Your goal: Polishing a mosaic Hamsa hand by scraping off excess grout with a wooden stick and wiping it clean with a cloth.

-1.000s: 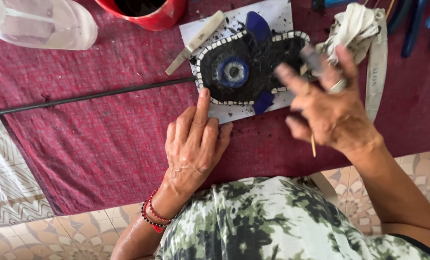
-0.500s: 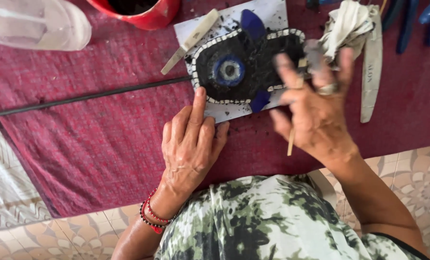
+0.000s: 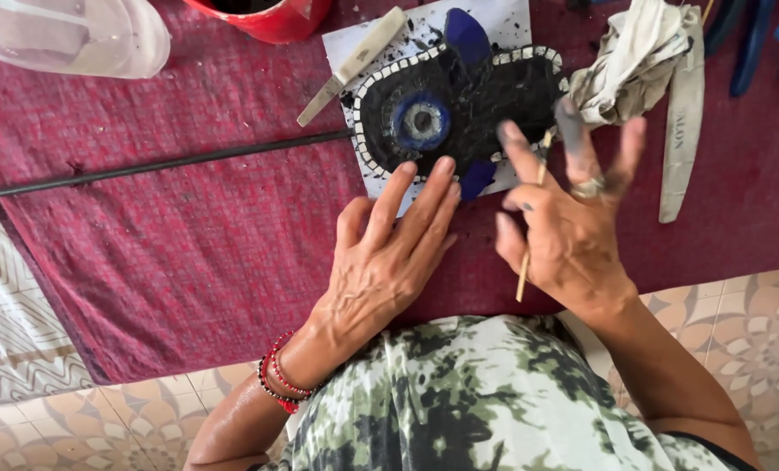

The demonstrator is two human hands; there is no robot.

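Observation:
A dark mosaic piece (image 3: 459, 109) with a blue eye centre and a border of small white tiles lies on white paper (image 3: 503, 22) over a maroon cloth (image 3: 189, 227). My left hand (image 3: 389, 253) rests flat on the cloth, its fingertips touching the near edge of the paper and mosaic. My right hand (image 3: 568, 218) hovers at the mosaic's right side, fingers spread and smeared with dark grout, with a thin wooden stick (image 3: 529, 235) pinched between thumb and forefinger.
A crumpled dirty rag (image 3: 638, 57) and a flat grey strip (image 3: 682, 131) lie to the right. A pale-handled knife (image 3: 350, 65) rests on the paper's left. A red bowl (image 3: 267, 13), a clear plastic container (image 3: 67, 35), a long black rod (image 3: 163, 166) and blue-handled tools (image 3: 765, 35) are around.
My right hand drew back toward me off the mosaic's right end, still holding the stick. My left hand slid slightly right along the mosaic's near edge.

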